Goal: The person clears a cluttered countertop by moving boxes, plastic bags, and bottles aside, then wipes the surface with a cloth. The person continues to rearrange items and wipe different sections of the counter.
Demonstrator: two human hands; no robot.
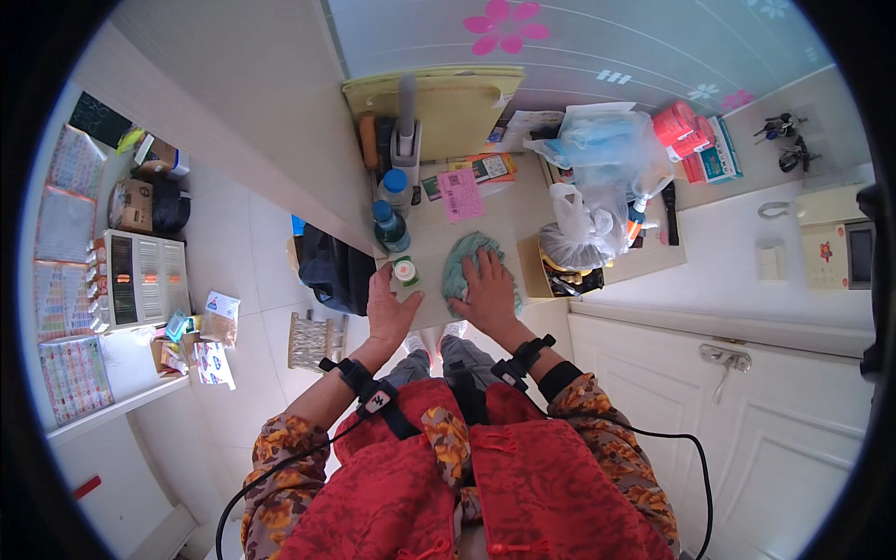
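Note:
My left hand (392,303) is at the near left edge of the light tabletop (428,308), thumb and fingers apart. Just beyond its thumb stands a small container with a white cap and a green label (404,270); whether a fingertip touches it I cannot tell. A crumpled green cloth (458,260) lies under my right hand (488,290), whose fingers spread over it and press it to the table. Behind the small container are two blue-capped plastic bottles, a dark one (392,231) and a clear one (396,192).
An open cardboard box (533,269) with a tied plastic bag (584,241) stands at the right. Pink printed paper (462,194) lies farther back. A partition (280,126) bounds the left side. A dark bag (336,269) is below left, and a white door (700,420) is at right.

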